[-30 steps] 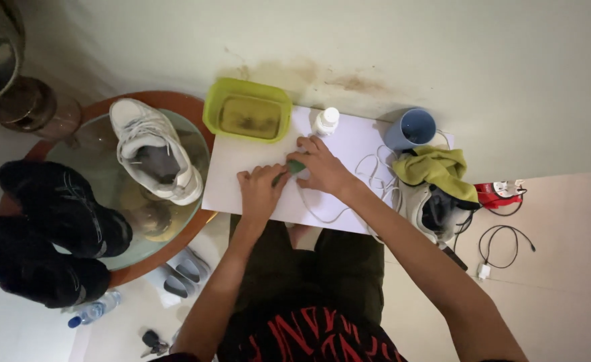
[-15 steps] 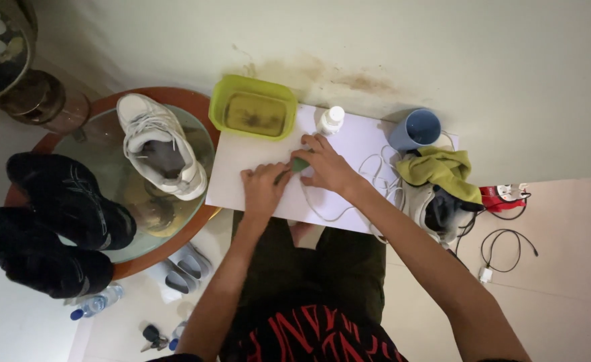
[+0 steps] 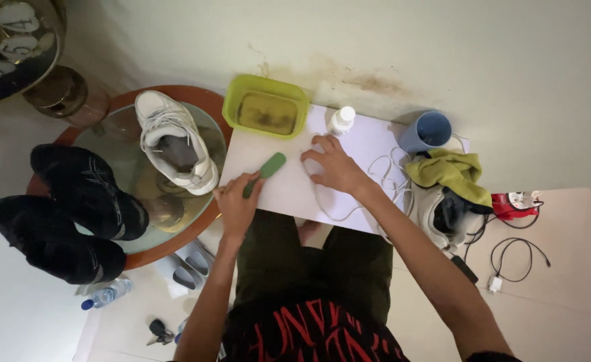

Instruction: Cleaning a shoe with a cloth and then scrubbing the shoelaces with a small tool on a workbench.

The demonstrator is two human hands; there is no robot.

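My left hand [image 3: 236, 204] grips the handle of a small green brush [image 3: 267, 169], whose head lies on the white board [image 3: 376, 144] across my lap. To its right, my right hand [image 3: 332, 167] rests on the board with fingers spread, pressing on a white shoelace [image 3: 382, 175] that loops over the board. A yellow-green tub [image 3: 266, 107] of murky water stands at the board's far left corner. Beside the tub is a small white bottle [image 3: 340, 121].
A white sneaker [image 3: 175, 141] and two black shoes [image 3: 74, 201] sit on a round glass-topped table [image 3: 195, 100] at left. A blue mug [image 3: 426, 131], a yellow-green cloth [image 3: 449, 171] over another sneaker [image 3: 436, 211], cables and a red object [image 3: 513, 204] lie at right. A water bottle [image 3: 104, 295] and keys [image 3: 157, 330] lie on the floor.
My hands were together over the brush. They have drawn apart: the left hand has pulled back toward me with the brush, and the right hand has spread flat on the lace.
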